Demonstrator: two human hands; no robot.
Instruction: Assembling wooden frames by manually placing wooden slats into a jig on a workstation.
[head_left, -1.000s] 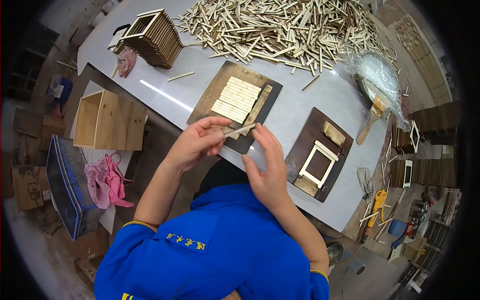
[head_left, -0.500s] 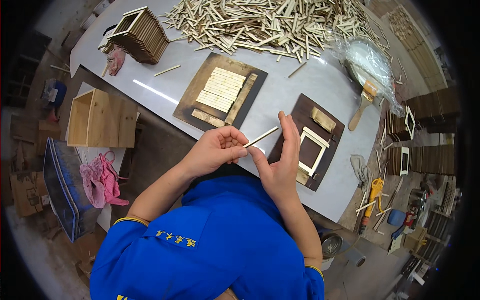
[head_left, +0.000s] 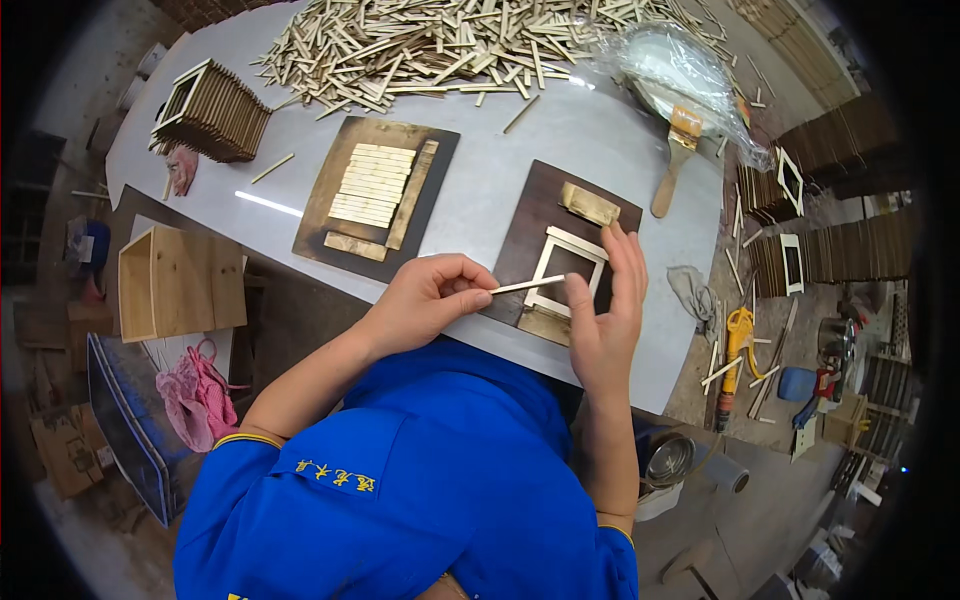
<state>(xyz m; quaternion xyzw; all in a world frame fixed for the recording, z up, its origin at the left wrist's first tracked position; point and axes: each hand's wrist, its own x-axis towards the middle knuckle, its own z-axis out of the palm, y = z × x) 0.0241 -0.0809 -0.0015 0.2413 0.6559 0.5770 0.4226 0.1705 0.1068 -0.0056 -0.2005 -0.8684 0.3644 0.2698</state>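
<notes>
My left hand [head_left: 438, 298] is closed, pinching one end of a thin pale wooden strip [head_left: 525, 286] between thumb and fingers. The strip lies nearly level in front of the dark board [head_left: 522, 220] at right. On that board is a small rectangular frame of pale strips [head_left: 575, 243], between a wooden block [head_left: 590, 204] at its far side and another block [head_left: 545, 324] at its near side. My right hand [head_left: 610, 315] is open over the board's right part, fingers stretched toward the far block. Its thumb is by the strip's free end; I cannot tell whether they touch.
A second board [head_left: 318, 215] carries a row of pale strips [head_left: 372, 185]. Loose strips [head_left: 420, 50] are heaped at the back. A stack of frames [head_left: 215, 115] stands far left. At right are a brush [head_left: 675, 160], a plastic-wrapped round thing [head_left: 670, 65] and a yellow-handled tool [head_left: 737, 350].
My view has shifted. My right hand has moved right, over the frame on the dark board. The strip in my left hand has swung from slanting upward to nearly level.
</notes>
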